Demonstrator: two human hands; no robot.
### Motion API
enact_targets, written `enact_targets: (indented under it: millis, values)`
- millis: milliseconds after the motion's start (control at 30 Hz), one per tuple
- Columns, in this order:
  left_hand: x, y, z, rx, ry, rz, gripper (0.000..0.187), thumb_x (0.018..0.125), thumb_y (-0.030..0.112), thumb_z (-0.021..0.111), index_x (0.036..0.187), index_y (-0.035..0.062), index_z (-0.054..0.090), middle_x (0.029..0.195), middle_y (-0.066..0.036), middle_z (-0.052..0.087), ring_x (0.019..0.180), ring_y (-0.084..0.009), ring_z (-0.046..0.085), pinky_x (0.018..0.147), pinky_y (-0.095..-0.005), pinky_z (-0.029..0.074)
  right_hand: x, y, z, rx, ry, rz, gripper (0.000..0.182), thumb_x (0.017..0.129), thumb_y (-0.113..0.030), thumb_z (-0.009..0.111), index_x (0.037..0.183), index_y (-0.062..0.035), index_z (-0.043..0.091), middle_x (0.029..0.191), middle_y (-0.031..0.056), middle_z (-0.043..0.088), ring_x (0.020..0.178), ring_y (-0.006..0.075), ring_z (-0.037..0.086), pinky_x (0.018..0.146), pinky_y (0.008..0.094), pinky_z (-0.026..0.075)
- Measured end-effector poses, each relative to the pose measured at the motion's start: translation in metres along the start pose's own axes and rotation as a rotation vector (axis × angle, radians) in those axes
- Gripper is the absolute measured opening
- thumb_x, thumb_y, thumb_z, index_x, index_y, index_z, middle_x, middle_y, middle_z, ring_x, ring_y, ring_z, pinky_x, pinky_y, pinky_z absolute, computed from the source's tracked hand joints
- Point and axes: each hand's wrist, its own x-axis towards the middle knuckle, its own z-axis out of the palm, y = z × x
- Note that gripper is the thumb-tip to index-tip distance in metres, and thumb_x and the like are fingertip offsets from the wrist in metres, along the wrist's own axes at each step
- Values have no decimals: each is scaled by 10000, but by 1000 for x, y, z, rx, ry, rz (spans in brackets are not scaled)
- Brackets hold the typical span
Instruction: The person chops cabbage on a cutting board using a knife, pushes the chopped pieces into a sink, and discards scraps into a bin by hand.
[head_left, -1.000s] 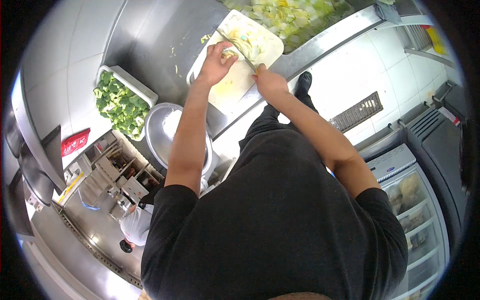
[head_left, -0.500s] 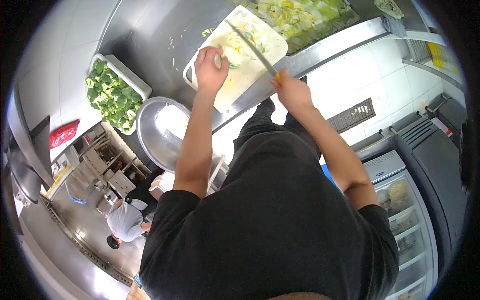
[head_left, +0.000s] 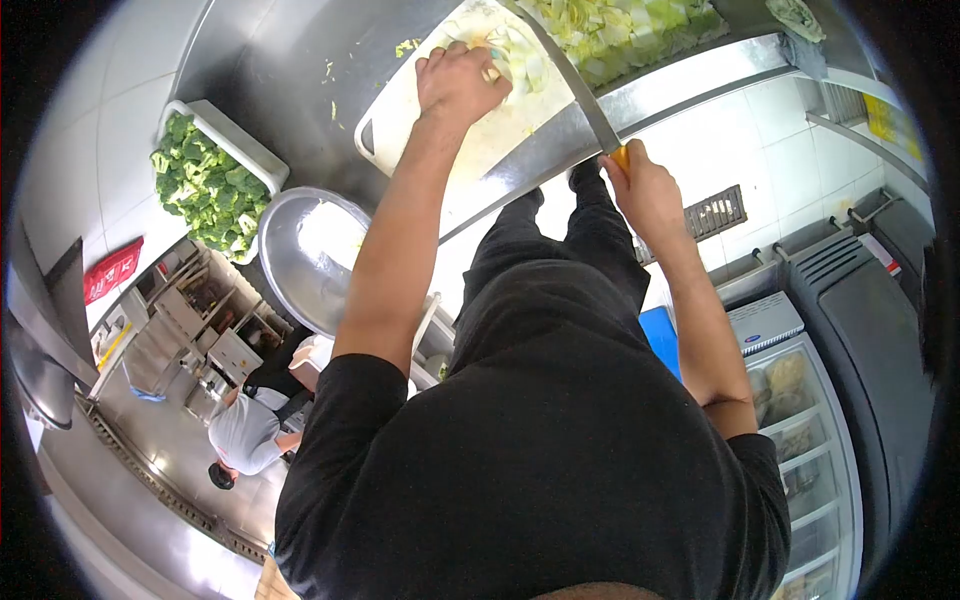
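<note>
My right hand (head_left: 645, 195) is wrapped round the yellow handle of a long kitchen knife (head_left: 575, 85). Its blade points up and away, along the right side of the white cutting board (head_left: 465, 150). On the board lies pale, cut cabbage (head_left: 525, 68). My left hand (head_left: 462, 88) is over the board with curled fingers, closed on cabbage at the edge of the cut pieces; the fingers hide most of what they grip. Chopped cabbage (head_left: 640, 30) is heaped just beyond the board, to the right.
A white tub (head_left: 240, 145) of broccoli florets (head_left: 205, 185) stands at the left, beside a large metal bowl (head_left: 300, 270). Green scraps lie on the steel counter (head_left: 310, 60). Another person (head_left: 245, 435) in a grey shirt is at lower left. A glass-topped chest (head_left: 800, 440) is at right.
The knife and my right hand have moved right and toward me, away from the cabbage. My left hand has shifted up and right over the board. The whole view has tilted slightly.
</note>
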Motion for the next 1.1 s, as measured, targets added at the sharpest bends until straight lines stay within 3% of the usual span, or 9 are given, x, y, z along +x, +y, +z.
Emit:
enact_targets:
  millis: [167,367,467,567,767,867,1000,1100]
  values:
    - [-3,-11,8,-52,101,18,299,903,432,681,1011,177,795,1114,-82,722,1083,-289,679,985,-466,467,-3,8,1,0,-23,-8,390,1044,-405,622,1059,-24,537,746,243,701,721,466,705,635,554,555]
    - [16,-22,31,-248,203,70,244,920,255,698,1141,179,769,1090,-88,724,1026,-287,711,916,-435,537,-3,14,3,-13,-14,-16,406,1043,-415,622,1069,-17,545,756,249,703,735,467,707,643,555,552]
    - [18,-17,28,-347,65,47,341,894,162,697,1227,226,740,1151,-75,704,1171,-297,647,1031,-444,486,-3,19,4,-14,-14,2,413,1041,-419,626,1077,-16,544,759,254,702,740,476,704,650,562,549]
    - [14,-8,21,-294,37,33,370,897,148,690,1251,253,727,1172,-81,696,1169,-298,653,1045,-434,498,-4,19,3,8,-9,10,414,1038,-420,630,1074,-18,542,760,258,700,745,483,700,655,567,546]
    - [20,-3,13,-230,-16,44,331,934,257,659,1261,254,712,1194,-103,696,1113,-308,686,986,-449,541,-7,23,7,17,-8,-18,405,1037,-413,632,1059,-21,534,754,263,695,740,490,695,648,569,542]
    - [25,-1,16,-205,-30,11,331,947,321,635,1268,272,700,1184,-72,717,1104,-269,700,945,-438,559,-6,25,10,10,-23,-23,402,1037,-408,633,1053,-19,529,754,272,693,742,499,690,639,572,538]
    - [30,2,28,-175,55,27,284,918,252,634,1188,206,710,1150,-107,725,1089,-322,701,928,-462,559,-7,25,10,-13,-17,-23,394,1042,-396,629,1041,-15,526,772,282,697,760,517,685,640,579,533]
    - [43,-1,40,-162,-45,-46,249,892,185,643,1129,160,713,1186,-139,704,1104,-343,691,927,-479,558,-6,17,4,-24,-14,-28,387,1050,-383,622,1017,-10,523,788,288,698,766,529,681,643,575,532]
